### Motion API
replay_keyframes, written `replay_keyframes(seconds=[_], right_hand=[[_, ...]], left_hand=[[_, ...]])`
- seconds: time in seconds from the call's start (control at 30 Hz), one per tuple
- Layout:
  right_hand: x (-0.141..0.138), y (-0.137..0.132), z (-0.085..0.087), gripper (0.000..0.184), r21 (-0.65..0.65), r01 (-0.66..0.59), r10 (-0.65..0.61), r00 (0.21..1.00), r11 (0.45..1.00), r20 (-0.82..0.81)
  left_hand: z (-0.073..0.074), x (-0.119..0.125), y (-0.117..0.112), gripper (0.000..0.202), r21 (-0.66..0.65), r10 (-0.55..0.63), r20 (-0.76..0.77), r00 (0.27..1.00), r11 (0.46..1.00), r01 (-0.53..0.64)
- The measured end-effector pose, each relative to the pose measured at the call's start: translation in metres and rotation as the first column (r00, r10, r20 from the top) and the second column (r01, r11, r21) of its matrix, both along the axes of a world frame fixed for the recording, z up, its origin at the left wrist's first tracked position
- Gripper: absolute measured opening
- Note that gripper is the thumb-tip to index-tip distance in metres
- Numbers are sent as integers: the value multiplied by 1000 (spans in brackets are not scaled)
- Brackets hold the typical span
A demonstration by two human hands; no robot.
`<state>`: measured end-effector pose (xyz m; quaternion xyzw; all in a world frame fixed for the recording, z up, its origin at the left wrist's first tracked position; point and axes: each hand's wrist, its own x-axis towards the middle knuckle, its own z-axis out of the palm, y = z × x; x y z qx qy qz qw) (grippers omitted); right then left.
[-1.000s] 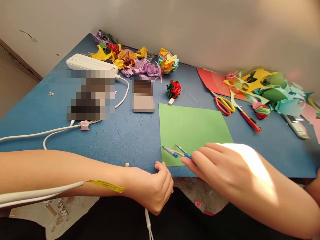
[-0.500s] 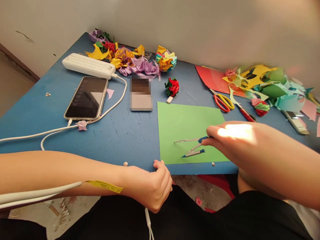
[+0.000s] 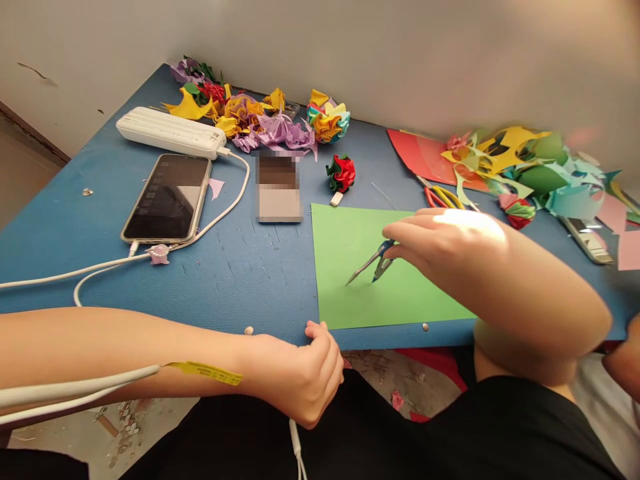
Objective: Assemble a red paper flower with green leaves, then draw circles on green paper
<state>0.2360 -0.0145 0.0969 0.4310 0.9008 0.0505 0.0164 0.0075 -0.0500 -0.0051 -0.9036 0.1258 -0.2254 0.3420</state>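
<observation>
A sheet of green paper (image 3: 345, 237) lies flat near the front edge of the blue table (image 3: 240, 280). My right hand (image 3: 435, 243) pinches a drawing compass (image 3: 382, 262) by its top. The compass leans over the sheet, its legs pointing down toward the left. One leg tip rests on or just above the green surface. Curled closed at the table edge, my left hand (image 3: 310, 373) sits by the paper's lower left corner. Its inner fingers are hidden, so what they hold, if anything, does not show.
Behind the sheet are a red-and-green paper flower (image 3: 342, 173) and an eraser (image 3: 337, 199). Scissors (image 3: 443, 197) lie beyond my right hand, beside coloured paper scraps (image 3: 540, 170). At left, a phone (image 3: 167, 200) is cabled to a white power bank (image 3: 170, 131).
My right hand has swung left and up, with its wrist turned. The compass has rotated, and its legs now look closer together. My left hand has stayed at the paper's corner.
</observation>
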Motion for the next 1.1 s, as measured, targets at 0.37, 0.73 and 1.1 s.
replay_keyframes(seconds=[0.37,0.73,1.1], right_hand=[[-30,-26,11,23,95,-294,288,955,951,72],[-31,-37,29,33,-21,-308,308,951,951,-10],[41,39,47,19,3,75,-74,985,997,-156]], left_hand=[[3,-1,1,27,5,-6,-21,1000,1000,6],[5,-2,-3,25,-55,18,-2,1000,998,-18],[-4,6,22,21,-542,238,106,966,828,-144]])
